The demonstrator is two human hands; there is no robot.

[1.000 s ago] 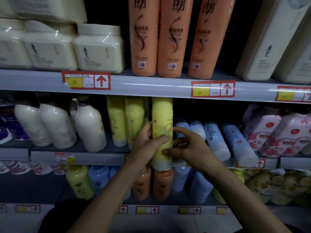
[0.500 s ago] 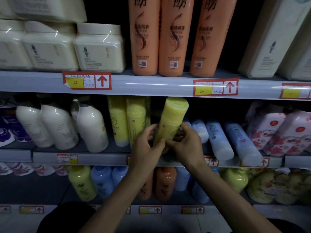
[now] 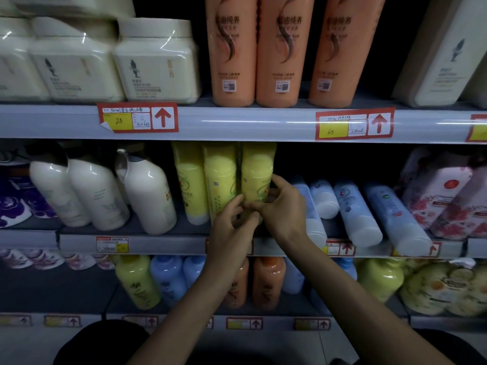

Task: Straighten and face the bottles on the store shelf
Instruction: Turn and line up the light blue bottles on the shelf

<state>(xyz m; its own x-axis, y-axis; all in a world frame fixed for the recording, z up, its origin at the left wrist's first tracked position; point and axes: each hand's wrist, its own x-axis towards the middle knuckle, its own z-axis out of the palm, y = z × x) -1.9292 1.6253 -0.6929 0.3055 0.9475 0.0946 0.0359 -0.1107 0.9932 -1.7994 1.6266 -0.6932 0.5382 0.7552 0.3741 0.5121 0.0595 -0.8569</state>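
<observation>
tag reads 25; left hand, right hand grip yellow bottle.

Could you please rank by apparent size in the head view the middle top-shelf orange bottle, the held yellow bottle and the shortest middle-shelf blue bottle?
1. middle top-shelf orange bottle, though cropped.
2. held yellow bottle.
3. shortest middle-shelf blue bottle.
Depths differ, so true sizes are unsure.

Shop aisle, toiletries section, by my read. Tiered shelves span the whole frame. Red-and-yellow price tags with handwritten numbers and up-arrows sit along their front edges. Matching orange bottles stand in a row at upper centre, and cream tubs sit at upper left.
</observation>
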